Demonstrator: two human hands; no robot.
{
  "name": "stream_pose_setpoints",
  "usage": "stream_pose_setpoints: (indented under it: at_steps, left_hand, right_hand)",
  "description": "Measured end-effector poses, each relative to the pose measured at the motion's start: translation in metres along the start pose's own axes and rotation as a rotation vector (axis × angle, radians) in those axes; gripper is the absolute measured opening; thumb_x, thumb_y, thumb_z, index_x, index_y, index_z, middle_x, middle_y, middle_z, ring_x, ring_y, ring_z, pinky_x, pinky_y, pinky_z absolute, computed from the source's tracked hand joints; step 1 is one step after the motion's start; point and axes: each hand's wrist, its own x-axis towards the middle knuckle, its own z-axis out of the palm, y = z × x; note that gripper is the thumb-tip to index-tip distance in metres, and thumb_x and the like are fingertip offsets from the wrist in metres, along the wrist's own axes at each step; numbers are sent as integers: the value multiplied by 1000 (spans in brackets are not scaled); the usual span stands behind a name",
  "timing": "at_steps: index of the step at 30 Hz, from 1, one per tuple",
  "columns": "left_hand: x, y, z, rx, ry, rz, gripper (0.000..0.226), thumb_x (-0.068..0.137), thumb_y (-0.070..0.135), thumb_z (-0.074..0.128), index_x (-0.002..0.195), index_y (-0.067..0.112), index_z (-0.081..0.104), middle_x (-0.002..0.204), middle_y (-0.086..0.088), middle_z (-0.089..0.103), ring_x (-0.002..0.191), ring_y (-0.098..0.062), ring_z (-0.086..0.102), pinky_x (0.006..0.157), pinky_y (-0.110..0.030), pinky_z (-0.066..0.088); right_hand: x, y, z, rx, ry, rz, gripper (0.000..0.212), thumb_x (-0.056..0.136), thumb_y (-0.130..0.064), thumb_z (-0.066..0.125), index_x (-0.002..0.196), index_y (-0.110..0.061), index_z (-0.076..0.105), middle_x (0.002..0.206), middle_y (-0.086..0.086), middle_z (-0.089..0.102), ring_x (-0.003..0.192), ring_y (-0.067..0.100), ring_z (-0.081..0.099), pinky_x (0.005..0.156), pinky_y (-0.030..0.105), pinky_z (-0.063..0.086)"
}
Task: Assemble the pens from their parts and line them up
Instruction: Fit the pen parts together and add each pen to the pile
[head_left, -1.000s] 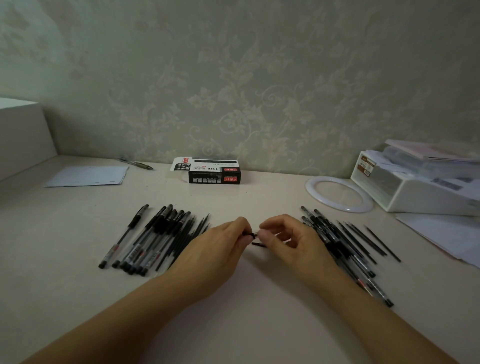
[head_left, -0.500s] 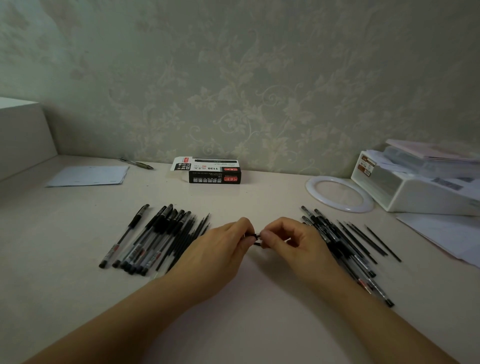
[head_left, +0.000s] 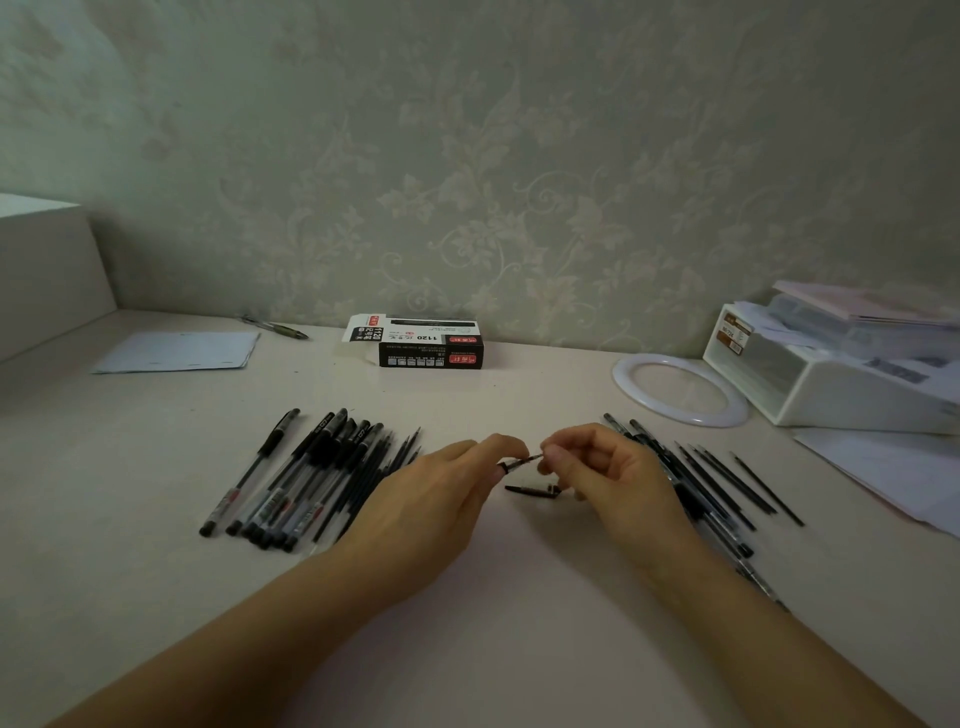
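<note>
Since the earlier frame the hands have been drawn slightly apart, exposing a short length of pen part (head_left: 521, 461) between them. One end is pinched by the fingers of the left hand (head_left: 436, 506), the other by the thumb and forefinger of the right hand (head_left: 613, 480), both clamped on it just above the bench (head_left: 493, 623). A second small dark piece (head_left: 532, 490) lies on the bench directly below, beside the right hand (whether it is touched cannot be told). A likely fault is misalignment: if the ends are pushed together off-axis, the part may slip out and roll among the loose refills (head_left: 727, 478) at right. The assembled pens (head_left: 291, 483) lie in a row at left.
</note>
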Motion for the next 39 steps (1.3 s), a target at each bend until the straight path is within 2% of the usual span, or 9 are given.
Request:
stream_pose_setpoints:
  at_steps: [2, 4, 7, 9, 18, 22, 27, 31, 39]
  left_hand:
    - [0, 0, -1, 3, -6, -3, 27, 102, 33, 32, 124, 44, 41, 86, 14, 53, 72, -12, 52, 62, -39, 48]
    - [0, 0, -2, 19, -11, -12, 28, 102, 33, 31, 125, 44, 42, 81, 13, 48, 71, -12, 51, 61, -39, 48]
    - [0, 0, -2, 36, -12, -35, 30, 101, 33, 31, 126, 45, 43, 82, 13, 47, 72, -12, 51, 62, -38, 48]
    - [-1, 0, -2, 28, -19, -46, 31, 102, 32, 32, 127, 46, 44, 82, 14, 47, 74, -12, 51, 63, -37, 48]
    - [-1, 0, 0, 27, -29, -77, 35, 101, 29, 34, 130, 47, 44, 82, 14, 46, 77, -12, 52, 68, -39, 49]
    - [0, 0, 0, -32, 22, -84, 37, 101, 28, 34, 130, 48, 45, 87, 11, 52, 80, -14, 54, 70, -41, 48]
    - [2, 4, 0, -88, 93, -53, 39, 101, 30, 31, 133, 44, 48, 84, 13, 50, 76, -13, 53, 66, -41, 49]
    - [2, 6, 1, -109, 106, -17, 41, 98, 33, 31, 133, 43, 48, 82, 12, 50, 73, -12, 52, 63, -41, 48]
    - [3, 5, 3, -97, 112, 9, 44, 98, 34, 31, 138, 47, 41, 82, 8, 50, 73, -15, 53, 63, -43, 48]
  right_hand:
    - [2, 1, -4, -36, 78, -6, 6, 87, -11, 71, 88, -17, 71, 78, -2, 75, 66, 0, 64, 63, 9, 48]
    - [3, 3, -9, -212, 119, -40, 9, 85, -11, 73, 85, -19, 72, 77, -4, 73, 69, 2, 65, 67, 12, 50]
    - [2, 8, -11, -611, 62, -129, 10, 84, -12, 73, 84, -22, 74, 74, -12, 67, 72, 2, 59, 66, 9, 44]
    - [1, 10, -10, -753, 5, -182, 11, 86, -13, 70, 86, -22, 75, 77, -12, 64, 71, 3, 57, 67, 8, 42]
    - [1, 12, -9, -789, -11, -207, 13, 88, -14, 69, 97, -21, 75, 84, -11, 59, 70, 2, 56, 70, 5, 39]
    - [-2, 3, -4, -567, 83, -194, 8, 90, -28, 67, 95, -27, 73, 84, -11, 67, 73, 5, 62, 67, 10, 45]
    - [-9, -10, 10, -78, -82, 16, 9, 89, -25, 69, 90, -24, 79, 81, -6, 76, 72, 1, 67, 67, 11, 50]
    - [-11, -10, 12, 65, -110, 89, 13, 88, -25, 69, 94, -22, 80, 89, 3, 77, 76, 10, 67, 73, 19, 55]
    - [-10, -12, 11, 248, -90, 142, 23, 78, -33, 69, 94, -20, 78, 97, 4, 77, 80, 10, 70, 73, 21, 57]
